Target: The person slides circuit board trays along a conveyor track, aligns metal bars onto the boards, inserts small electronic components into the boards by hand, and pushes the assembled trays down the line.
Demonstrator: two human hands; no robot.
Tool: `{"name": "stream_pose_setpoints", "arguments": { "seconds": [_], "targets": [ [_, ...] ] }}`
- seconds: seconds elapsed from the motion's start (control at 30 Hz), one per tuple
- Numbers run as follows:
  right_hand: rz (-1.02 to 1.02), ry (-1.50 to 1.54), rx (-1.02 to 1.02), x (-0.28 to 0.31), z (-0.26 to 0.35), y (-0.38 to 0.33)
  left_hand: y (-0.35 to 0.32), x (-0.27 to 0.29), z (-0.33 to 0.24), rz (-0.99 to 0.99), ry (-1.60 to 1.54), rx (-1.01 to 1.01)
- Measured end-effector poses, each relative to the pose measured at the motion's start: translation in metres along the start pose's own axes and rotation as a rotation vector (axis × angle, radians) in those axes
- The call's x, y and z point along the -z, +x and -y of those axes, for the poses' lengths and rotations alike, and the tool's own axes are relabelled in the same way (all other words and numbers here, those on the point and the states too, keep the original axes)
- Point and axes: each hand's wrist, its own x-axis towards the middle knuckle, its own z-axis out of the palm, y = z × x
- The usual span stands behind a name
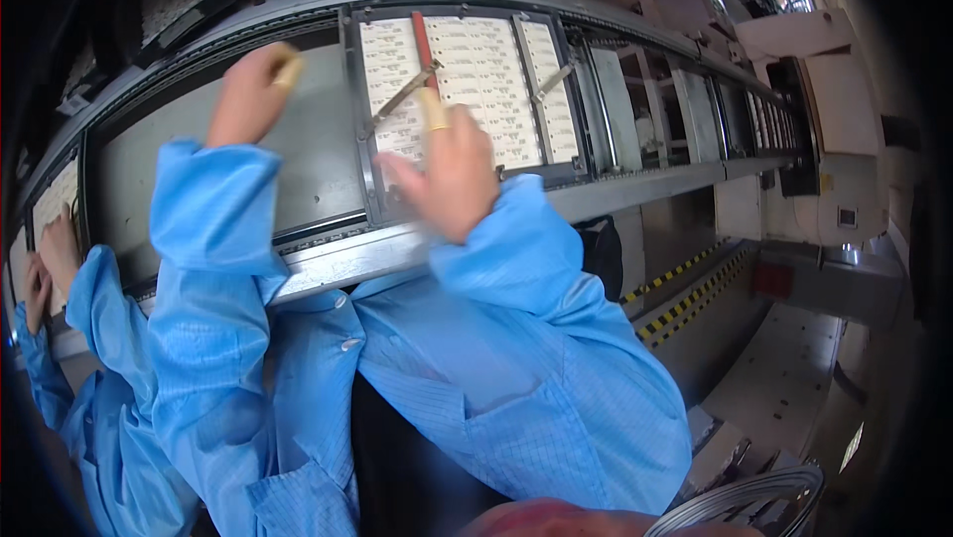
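Right hand (452,175) rests on the framed panel of white strips (467,80), fingers curled loosely, its capped forefinger touching the red bar (425,39). Left hand (250,90), blurred, seems closed on a small tan piece (289,68) above the grey tray (318,155).

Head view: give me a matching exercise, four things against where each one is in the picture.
Things:
1. left hand
2. right hand
3. white panel sheet
4. co-worker's hands

Places:
A. far left edge, at the conveyor
B. in the framed carrier on the conveyor
C. raised over the bare grey belt, fingers capped yellow
D. resting on the carrier's near edge

Pairs: 1-C, 2-D, 3-B, 4-A
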Motion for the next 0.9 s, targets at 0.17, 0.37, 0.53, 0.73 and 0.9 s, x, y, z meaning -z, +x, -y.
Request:
{"name": "stream_pose_setpoints", "arguments": {
  "seconds": [0.17, 0.37, 0.53, 0.73, 0.9],
  "targets": [
    [0.193, -0.134, 0.062, -0.023, 0.036, 0.001, -0.015, 0.022, 0.086, -0.046, 0.160, 0.112],
    [0.189, -0.176, -0.081, -0.029, 0.026, -0.002, -0.008, 0.025, 0.125, 0.000, 0.180, 0.177],
    [0.010, -0.399, -0.218, -0.067, 0.003, -0.020, -0.043, 0.091, 0.186, -0.262, 0.389, 0.253],
    [-0.159, -0.649, -0.485, -0.090, 0.024, -0.036, -0.184, 0.235, 0.340, -0.386, 0.792, 0.399],
    [-0.257, -0.791, -0.651, -0.098, 0.051, -0.032, -0.261, 0.324, 0.388, -0.353, 1.097, 0.649]
  ]
}}
